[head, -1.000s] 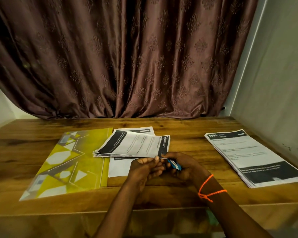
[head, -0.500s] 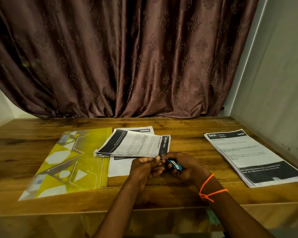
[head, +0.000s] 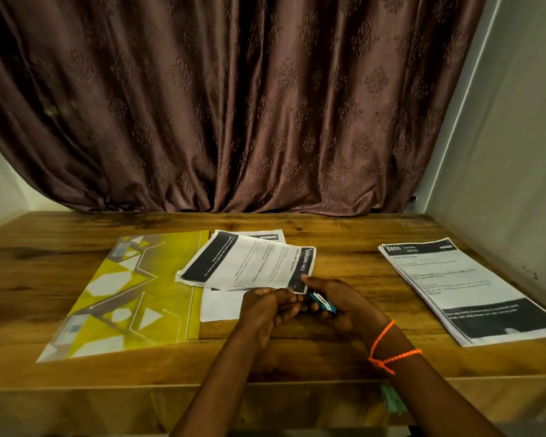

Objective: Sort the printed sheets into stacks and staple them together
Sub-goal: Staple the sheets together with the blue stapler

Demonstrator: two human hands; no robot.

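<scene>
Right hand (head: pixel 338 305) grips a small blue stapler (head: pixel 323 302) at the near corner of the middle stack (head: pixel 249 266); left hand (head: pixel 267 307) is curled beside it, contents not discernible. Risk: the sheets look fanned, so a staple may miss lower pages. Second stack (head: pixel 464 288) lies well apart, right.

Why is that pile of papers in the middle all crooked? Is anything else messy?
The middle pile of printed sheets lies turned at an angle, half over the yellow folder and a single sheet beneath it, with its edges fanned out. The right stack is fairly tidy. Nothing looks torn or spilled.
</scene>
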